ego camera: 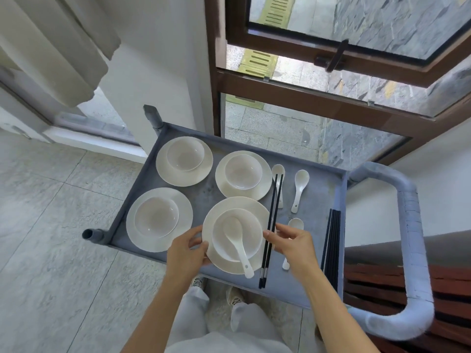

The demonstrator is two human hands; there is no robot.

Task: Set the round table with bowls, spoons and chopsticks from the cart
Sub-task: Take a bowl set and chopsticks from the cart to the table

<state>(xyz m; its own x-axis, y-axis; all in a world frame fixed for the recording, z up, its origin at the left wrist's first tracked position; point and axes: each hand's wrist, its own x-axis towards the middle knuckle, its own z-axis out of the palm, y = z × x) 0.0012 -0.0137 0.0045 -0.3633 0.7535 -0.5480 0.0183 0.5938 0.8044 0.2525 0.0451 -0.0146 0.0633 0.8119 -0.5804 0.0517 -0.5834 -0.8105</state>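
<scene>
On the grey cart tray (pixel 204 197) lie several white plates, each with a white bowl on it. My left hand (pixel 186 248) grips the left rim of the nearest plate (pixel 234 207). Its bowl (pixel 252 235) holds a white spoon (pixel 238 244). My right hand (pixel 290 242) pinches a pair of black chopsticks (pixel 272 215) just right of that plate. Other plates with bowls sit at the far left (pixel 184 161), the far right (pixel 243 174) and the near left (pixel 159 219). Loose spoons (pixel 300 186) and a bundle of black chopsticks (pixel 331 245) lie on the tray's right side.
The cart's padded handle (pixel 413 250) curves round on the right. A brown-framed glass door (pixel 331 93) stands behind the cart and a white wall (pixel 163 72) at its far left corner. Dark red wood (pixel 453 289) lies at the right edge. Tiled floor (pixel 51 225) spreads to the left.
</scene>
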